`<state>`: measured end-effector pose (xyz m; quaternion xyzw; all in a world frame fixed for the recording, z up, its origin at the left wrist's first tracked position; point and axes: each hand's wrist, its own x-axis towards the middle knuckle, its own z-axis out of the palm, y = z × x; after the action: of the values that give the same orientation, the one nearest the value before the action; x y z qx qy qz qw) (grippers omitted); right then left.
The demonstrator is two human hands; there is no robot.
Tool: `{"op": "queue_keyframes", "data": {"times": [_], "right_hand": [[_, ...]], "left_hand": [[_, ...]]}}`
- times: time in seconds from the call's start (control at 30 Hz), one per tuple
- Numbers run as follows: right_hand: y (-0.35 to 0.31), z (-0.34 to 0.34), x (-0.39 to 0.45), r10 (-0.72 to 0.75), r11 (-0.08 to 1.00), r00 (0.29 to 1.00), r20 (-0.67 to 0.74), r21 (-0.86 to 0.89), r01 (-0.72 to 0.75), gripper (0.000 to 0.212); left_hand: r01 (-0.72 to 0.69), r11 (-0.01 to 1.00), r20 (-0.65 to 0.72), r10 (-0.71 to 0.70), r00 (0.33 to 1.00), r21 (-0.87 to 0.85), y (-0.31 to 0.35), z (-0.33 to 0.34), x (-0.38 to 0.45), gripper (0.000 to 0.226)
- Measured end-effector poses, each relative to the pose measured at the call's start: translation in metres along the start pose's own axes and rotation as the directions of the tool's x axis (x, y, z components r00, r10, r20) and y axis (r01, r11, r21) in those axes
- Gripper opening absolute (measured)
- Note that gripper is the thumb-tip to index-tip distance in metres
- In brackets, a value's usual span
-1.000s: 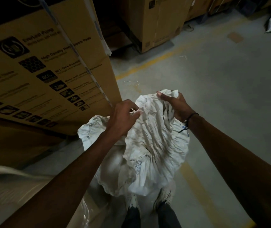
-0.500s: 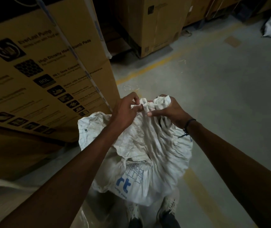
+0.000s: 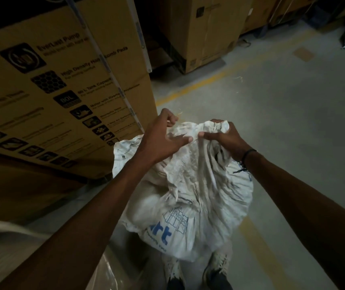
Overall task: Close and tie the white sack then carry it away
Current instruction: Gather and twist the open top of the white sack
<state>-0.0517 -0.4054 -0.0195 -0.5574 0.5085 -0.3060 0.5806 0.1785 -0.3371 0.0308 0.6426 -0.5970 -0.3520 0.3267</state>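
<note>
The white sack (image 3: 190,191) stands on the grey floor (image 3: 282,114) in front of the person's shoes (image 3: 215,266), beside a large cardboard box (image 3: 58,95). The right hand (image 3: 224,139) has its fingers clenched around the bunched sack mouth. The left hand (image 3: 163,139) pinches the gathered fabric just beside it, thumb stretched across the cloth.

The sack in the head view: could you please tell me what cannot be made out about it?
- Contents: hidden by the sack cloth.
- Any tie string: too dim to tell.
- Left hand fingertips: curled out of sight beyond the sack's mouth.
- Blue print: partly folded under.
- Box text: blurred.
</note>
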Motion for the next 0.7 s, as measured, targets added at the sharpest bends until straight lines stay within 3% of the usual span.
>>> {"op": "queue_keyframes", "data": {"times": [0.23,0.33,0.43,0.6,0.7], "right_hand": [[0.008,0.001,0.000,0.091,0.983,0.995,-0.030,0.164,-0.085,0.022],[0.006,0.007,-0.002,0.102,0.975,0.994,-0.029,0.202,-0.094,0.035],[0.008,0.009,-0.002,0.104,0.971,0.994,-0.027,0.218,-0.096,0.033],[0.014,0.009,0.003,0.103,0.970,0.993,-0.058,0.226,-0.087,0.053],[0.015,0.009,0.006,0.104,0.969,0.993,-0.057,0.230,-0.088,0.054]], "left_hand": [[-0.048,0.953,0.042,0.037,0.998,0.301,-0.026,0.000,-0.034,0.039],[0.002,0.967,-0.054,0.012,0.998,0.253,-0.023,0.001,-0.032,0.039],[0.028,0.967,-0.115,0.001,0.993,0.251,-0.024,-0.002,-0.029,0.042],[-0.048,0.953,-0.042,0.063,0.997,0.298,-0.031,-0.006,-0.025,0.023],[-0.090,0.969,-0.033,0.100,0.994,0.232,-0.028,-0.006,-0.020,0.010]]}}
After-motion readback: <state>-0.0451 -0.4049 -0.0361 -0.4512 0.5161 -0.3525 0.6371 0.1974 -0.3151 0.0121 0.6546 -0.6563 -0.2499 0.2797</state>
